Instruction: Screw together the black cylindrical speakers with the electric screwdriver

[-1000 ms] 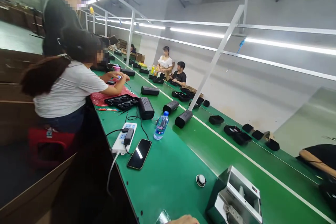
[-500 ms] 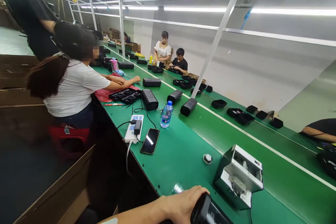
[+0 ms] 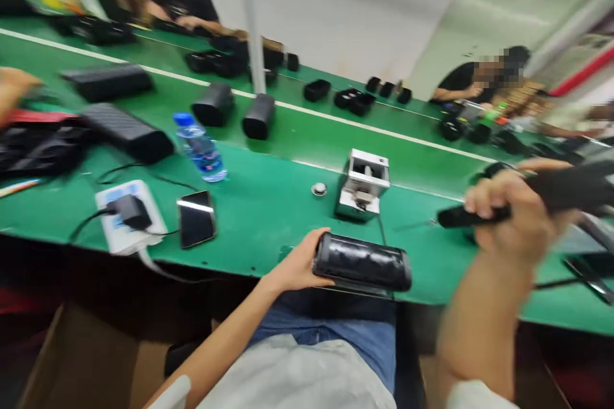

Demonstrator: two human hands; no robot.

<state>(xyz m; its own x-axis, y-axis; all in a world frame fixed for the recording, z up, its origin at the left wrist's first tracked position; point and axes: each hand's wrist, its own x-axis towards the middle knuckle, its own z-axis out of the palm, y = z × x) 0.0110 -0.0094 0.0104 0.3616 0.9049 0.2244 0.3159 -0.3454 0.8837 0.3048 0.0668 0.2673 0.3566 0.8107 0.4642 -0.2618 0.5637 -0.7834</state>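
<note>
My left hand (image 3: pixel 306 262) grips the left end of a black cylindrical speaker (image 3: pixel 362 263), which lies sideways at the table's front edge above my lap. Raised at the right, my right hand (image 3: pixel 511 208) is wrapped round a black power screwdriver (image 3: pixel 472 216); its thin bit points left and is blurred. A silver and black metal device (image 3: pixel 363 185) stands on the green table (image 3: pixel 259 204) beyond the speaker. Left of that device lies a small round silver part (image 3: pixel 318 189).
A phone (image 3: pixel 197 219), a white power strip (image 3: pixel 127 214) with cables and a water bottle (image 3: pixel 200 147) are on the left. Several black speaker housings line the green belt (image 3: pixel 307 134). People sit across the table, and another person's hand (image 3: pixel 16 86) shows at far left.
The view has swung right and down. My right hand has come into view with the screwdriver, and the speaker in my left hand now shows whole.
</note>
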